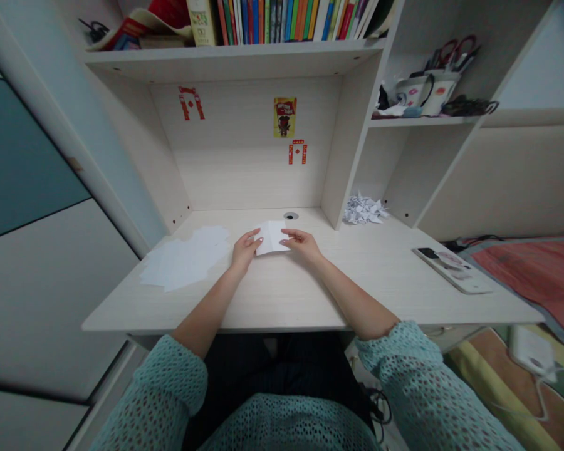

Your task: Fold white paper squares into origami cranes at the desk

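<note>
Paper sheet well inside desk edge

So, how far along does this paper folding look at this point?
Done: a heap of white origami cranes sits at the back of the desk. In hand: a white paper sheet lies between the left hand and right hand. Remaining: a spread of loose white sheets lies flat beyond the left hand.

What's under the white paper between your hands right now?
The white paper lies on the pale wood-grain desk, between the left hand and right hand. The patch directly beneath it is covered, so I can't see it.
</note>
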The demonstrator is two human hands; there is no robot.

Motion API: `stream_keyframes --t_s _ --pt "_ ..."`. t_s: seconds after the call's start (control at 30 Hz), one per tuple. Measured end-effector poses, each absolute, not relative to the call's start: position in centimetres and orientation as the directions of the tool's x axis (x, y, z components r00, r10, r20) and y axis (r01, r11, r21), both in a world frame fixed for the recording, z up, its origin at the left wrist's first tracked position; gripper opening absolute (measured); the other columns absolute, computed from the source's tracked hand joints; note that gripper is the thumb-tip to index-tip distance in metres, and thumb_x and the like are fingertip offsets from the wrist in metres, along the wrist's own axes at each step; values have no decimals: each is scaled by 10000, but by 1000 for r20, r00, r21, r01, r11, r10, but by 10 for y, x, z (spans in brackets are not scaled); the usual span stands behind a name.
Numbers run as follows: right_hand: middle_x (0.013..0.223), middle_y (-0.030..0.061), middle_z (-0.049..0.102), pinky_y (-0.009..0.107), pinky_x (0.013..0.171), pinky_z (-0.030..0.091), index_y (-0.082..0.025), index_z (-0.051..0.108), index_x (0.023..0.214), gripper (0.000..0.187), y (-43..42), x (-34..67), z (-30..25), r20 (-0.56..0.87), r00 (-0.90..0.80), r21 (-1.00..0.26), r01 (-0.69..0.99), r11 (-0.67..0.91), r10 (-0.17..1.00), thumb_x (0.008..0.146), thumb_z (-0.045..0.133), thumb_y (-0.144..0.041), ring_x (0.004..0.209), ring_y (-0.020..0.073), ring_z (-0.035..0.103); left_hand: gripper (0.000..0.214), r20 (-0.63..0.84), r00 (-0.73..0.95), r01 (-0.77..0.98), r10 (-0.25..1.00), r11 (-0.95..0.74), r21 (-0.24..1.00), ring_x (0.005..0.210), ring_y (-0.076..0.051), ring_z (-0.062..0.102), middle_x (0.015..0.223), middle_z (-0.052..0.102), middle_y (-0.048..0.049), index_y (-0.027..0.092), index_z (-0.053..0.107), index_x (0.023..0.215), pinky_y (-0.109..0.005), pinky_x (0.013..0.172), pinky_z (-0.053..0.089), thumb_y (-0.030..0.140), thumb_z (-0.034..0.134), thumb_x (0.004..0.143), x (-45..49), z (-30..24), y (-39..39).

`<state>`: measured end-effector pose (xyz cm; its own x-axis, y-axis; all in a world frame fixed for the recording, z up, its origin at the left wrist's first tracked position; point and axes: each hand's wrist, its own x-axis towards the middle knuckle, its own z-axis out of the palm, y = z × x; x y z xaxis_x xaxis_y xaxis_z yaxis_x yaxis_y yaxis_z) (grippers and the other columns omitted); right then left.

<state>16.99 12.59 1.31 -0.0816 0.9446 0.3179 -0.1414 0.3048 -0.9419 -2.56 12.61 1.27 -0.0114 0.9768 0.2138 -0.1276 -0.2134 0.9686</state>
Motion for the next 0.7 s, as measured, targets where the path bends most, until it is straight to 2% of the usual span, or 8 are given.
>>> stream_keyframes --t_s 0.17,0.37,0.43,0.53,0.63,0.7 --pt "585 -19 575 255 558 361 -131 672 1023 544 126 170 14 316 -68 -947 -82 310 946 530 781 -332 527 94 471 541 210 -20 -113 977 -211 971 528 -81 501 711 648 -29 154 595 1141 -181 474 327 350 713 651 -24 16 124" --pt "604 -21 566 255 556 363 -133 673 1017 539 129 170 11 317 -67 -948 -56 314 946 529 775 -337 527 89 459 523 221 -32 -67 975 -222 973 530 -89 518 727 665 -42 152 595 1139 -186 480 348 334 706 661 -24 17 123" --pt "635 -22 568 257 577 382 -140 670 1016 546 131 170 8 334 -50 -941 -65 331 941 515 782 -326 539 85 464 608 212 -51 -72 976 -215 974 546 -100 544 728 670 -39 171 533 1219 -189 497 376 319 715 658 -24 17 123" --pt "690 -18 584 265 619 415 -155 647 1053 596 136 170 5 360 -16 -926 -130 355 933 499 784 -329 583 96 506 816 169 -62 -120 984 -175 977 637 -135 607 791 686 -56 201 355 1354 -220 569 452 276 742 639 -23 17 123" --pt "722 4 624 282 656 436 -153 617 1095 618 139 173 5 355 32 -914 -201 354 934 527 762 -348 633 122 556 948 100 16 -119 995 -97 988 737 -176 642 899 688 -92 232 261 1390 -279 624 506 240 780 596 -21 17 121" --pt "733 19 647 289 676 440 -148 614 1093 589 139 176 6 355 84 -909 -203 365 931 557 739 -358 648 131 568 965 63 104 -89 993 -54 995 771 -195 651 951 681 -103 258 269 1379 -304 632 524 235 799 573 -20 16 119"
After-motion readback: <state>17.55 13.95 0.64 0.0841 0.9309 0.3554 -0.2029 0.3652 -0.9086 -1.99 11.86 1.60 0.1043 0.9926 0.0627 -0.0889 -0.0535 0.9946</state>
